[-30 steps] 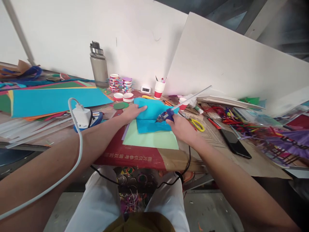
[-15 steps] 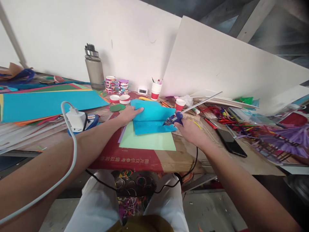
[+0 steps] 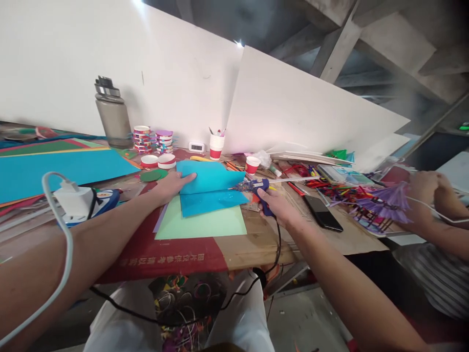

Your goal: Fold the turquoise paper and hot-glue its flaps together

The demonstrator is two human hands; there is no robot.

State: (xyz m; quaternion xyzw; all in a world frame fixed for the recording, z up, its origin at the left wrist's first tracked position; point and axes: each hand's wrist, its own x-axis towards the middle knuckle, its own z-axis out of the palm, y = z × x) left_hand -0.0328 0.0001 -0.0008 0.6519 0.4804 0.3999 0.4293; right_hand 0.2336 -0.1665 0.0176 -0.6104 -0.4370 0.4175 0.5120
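Observation:
A creased sheet of blue paper (image 3: pixel 212 203) lies over a pale green sheet (image 3: pixel 201 226), its far half tilted up. My left hand (image 3: pixel 176 185) grips the far left edge of the blue paper, thumb on top. In my right hand (image 3: pixel 274 203) is a blue hot glue gun (image 3: pixel 256 187), its nozzle at the crease near the right edge. A long clear glue stick (image 3: pixel 289 180) sticks out of its back, and a black cord hangs below. Shiny glue traces show on the near half of the paper.
A charger on a power strip (image 3: pixel 110 196) and large coloured sheets (image 3: pixel 66 168) are at left. A bottle (image 3: pixel 113 117), paper cups (image 3: pixel 252 165) and decorated stacks stand behind. A phone (image 3: pixel 322 213) and a purple paper model (image 3: pixel 388 203) lie right, near another person's hands (image 3: pixel 425 195).
The glue gun has turned so its rear points right, with the nozzle at the crease rather than on the near half. The view has swung right, bringing another person's arms into sight.

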